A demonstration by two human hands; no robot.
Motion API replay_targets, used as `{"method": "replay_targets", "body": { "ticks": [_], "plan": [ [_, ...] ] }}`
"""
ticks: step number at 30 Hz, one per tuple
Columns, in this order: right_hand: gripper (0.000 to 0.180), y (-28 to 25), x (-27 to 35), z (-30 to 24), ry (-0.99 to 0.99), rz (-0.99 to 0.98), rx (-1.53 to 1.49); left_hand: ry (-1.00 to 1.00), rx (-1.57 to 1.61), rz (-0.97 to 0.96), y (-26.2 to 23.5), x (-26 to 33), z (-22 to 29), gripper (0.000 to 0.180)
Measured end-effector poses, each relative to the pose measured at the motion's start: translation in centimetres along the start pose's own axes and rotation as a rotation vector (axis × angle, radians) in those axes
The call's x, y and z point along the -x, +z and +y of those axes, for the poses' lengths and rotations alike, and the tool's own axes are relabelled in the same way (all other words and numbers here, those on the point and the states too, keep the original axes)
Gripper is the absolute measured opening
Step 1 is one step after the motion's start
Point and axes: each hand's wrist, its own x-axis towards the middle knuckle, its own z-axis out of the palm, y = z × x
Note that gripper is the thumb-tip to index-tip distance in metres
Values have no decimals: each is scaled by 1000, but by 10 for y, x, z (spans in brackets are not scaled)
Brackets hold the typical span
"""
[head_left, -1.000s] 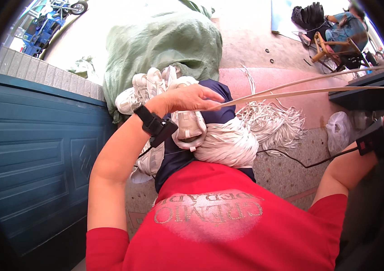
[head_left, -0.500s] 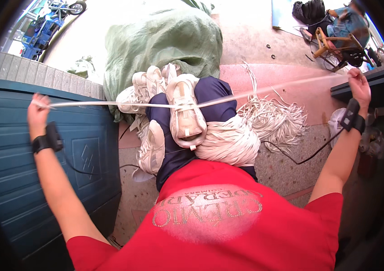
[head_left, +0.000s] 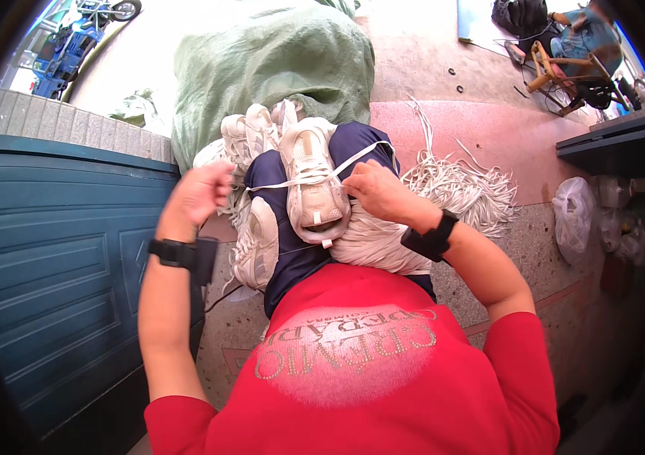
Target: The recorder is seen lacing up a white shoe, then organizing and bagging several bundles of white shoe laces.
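Speckled stone floor, mesh white sneaker (head_left: 313,182), flat lace (head_left: 284,184) between left hand (head_left: 197,193), right hand (head_left: 375,191)

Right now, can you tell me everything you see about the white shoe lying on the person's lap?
The white shoe is a pale cream sneaker that looks like mesh and synthetic panels. It lies on the dark blue lap with its opening toward the person. A white lace runs across its middle. The left hand is at one end of the lace and the right hand at the other, beside the shoe. More similar shoes lie beside it.

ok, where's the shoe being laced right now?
Centre of the head view, the shoe lies on the person's lap, between the left hand and right hand, lace pile to its right.
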Motion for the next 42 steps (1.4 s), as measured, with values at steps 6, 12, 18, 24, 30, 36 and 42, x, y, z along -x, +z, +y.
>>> {"method": "replay_targets", "body": {
  "ticks": [6, 12, 18, 24, 30, 36, 42],
  "plan": [
    [16, 8, -13, 1, 7, 103, 304, 135, -396, 4, 72, -11, -42, 15],
    [9, 13, -26, 3, -91, 66, 395, 266, -472, 82, 73, -15, -58, 20],
    [4, 10, -33, -12, -156, -17, 537, 386, -746, 279, 71, -21, -71, 18],
    [10, 15, -34, -19, -258, -75, 858, 799, -1198, 422, 77, -29, -72, 11],
    [5, 17, -31, -7, -105, 213, 656, 927, -1416, 518, 83, -27, -72, 11],
    [3, 15, -25, -6, -84, 181, 546, 860, -1391, 462, 91, -28, -73, 12],
    [18, 19, -15, -19, 8, 181, 526, 971, -1507, 668, 108, -10, -74, 14]
  ]
}}
